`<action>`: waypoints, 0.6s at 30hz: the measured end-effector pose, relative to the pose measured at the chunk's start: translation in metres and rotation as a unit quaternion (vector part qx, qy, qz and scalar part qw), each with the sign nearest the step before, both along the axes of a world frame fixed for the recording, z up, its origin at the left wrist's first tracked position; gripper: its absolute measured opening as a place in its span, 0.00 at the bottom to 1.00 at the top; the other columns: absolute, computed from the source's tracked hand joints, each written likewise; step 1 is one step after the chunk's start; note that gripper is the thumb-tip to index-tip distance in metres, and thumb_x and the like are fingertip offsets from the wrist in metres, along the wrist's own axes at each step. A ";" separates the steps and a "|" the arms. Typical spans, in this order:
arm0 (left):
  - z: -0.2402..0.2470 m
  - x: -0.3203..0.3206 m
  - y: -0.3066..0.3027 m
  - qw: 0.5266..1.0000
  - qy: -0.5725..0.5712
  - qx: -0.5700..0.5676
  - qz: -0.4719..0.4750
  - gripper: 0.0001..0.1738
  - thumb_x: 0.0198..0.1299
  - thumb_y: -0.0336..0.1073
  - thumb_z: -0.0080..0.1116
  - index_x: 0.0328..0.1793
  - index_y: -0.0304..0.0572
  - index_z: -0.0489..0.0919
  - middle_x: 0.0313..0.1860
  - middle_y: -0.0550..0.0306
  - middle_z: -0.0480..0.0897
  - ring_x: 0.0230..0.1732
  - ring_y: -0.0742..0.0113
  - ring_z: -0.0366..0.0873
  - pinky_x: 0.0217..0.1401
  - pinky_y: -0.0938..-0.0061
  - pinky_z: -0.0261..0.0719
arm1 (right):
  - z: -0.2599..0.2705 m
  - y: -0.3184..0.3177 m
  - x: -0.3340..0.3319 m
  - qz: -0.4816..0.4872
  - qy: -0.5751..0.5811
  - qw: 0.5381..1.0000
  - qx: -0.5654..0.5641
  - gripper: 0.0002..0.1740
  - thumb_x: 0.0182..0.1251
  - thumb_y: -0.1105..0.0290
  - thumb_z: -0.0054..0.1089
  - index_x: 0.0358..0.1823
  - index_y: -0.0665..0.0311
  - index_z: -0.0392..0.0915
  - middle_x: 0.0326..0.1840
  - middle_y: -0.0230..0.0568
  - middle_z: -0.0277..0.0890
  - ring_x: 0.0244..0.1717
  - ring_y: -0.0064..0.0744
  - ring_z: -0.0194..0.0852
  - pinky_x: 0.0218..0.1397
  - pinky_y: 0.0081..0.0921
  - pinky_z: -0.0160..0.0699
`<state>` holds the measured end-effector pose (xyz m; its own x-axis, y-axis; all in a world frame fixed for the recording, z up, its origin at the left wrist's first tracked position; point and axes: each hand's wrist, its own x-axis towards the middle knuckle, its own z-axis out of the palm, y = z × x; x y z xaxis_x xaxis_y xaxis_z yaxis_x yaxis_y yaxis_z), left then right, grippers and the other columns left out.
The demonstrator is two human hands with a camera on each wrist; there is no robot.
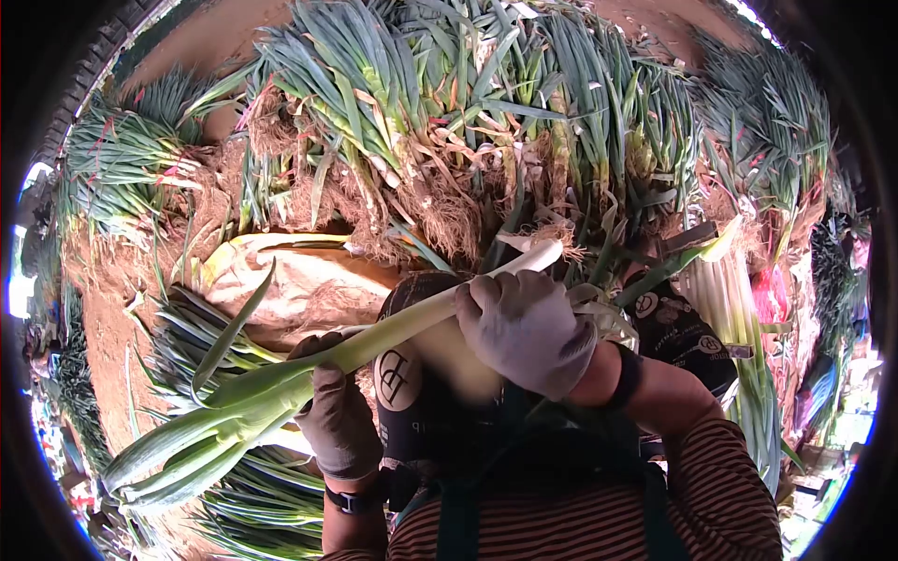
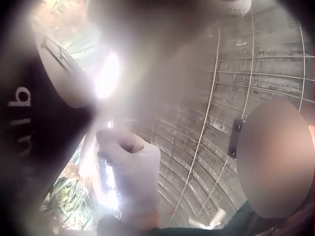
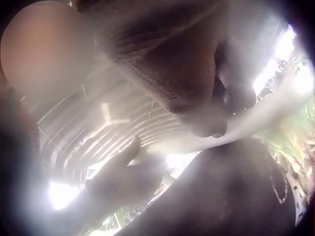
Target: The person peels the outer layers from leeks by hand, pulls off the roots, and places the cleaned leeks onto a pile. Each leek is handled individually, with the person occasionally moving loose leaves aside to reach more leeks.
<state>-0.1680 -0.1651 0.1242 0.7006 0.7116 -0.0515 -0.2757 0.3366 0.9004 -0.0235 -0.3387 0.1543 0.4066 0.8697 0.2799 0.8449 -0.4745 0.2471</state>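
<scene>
A long green onion (image 1: 412,323) lies slantwise across the person's lap, its white end at the upper right and its broad green leaves at the lower left. The gloved left hand (image 1: 341,425) grips it where the leaves begin to fan out, thumb on the near side. Closer to the white end, the gloved right hand (image 1: 528,332) is curled round the pale stalk, knuckles up. One leaf bends upward away from the others. In the right wrist view, the right hand (image 3: 182,69) shows large and blurred over the pale stalk (image 3: 266,115).
Piles of rooted green onions (image 1: 449,150) lie ahead on brown soil. More onions (image 1: 271,505) lie at the left, beside a tan sheet (image 1: 299,280). Pale-stalked onions (image 1: 739,318) are at the right. A ribbed, curved covering (image 2: 197,123) arches overhead.
</scene>
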 end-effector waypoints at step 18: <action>-0.003 -0.003 0.000 0.997 0.061 0.038 -0.039 0.26 0.72 0.37 0.54 0.71 0.34 0.64 0.60 0.49 0.75 0.63 0.59 0.73 0.74 0.62 0.66 | -0.015 -0.014 0.009 -0.014 0.159 0.977 0.145 0.08 0.56 0.69 0.68 0.36 0.59 0.79 0.32 0.33 0.73 0.27 0.35 0.79 0.28 0.31 0.79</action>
<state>-0.1708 -0.1648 0.1212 0.7453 0.6609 -0.0877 -0.1382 0.2819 0.9494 -0.0146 -0.3529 0.1396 0.5358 0.7599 0.3679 0.8424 -0.5102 -0.1731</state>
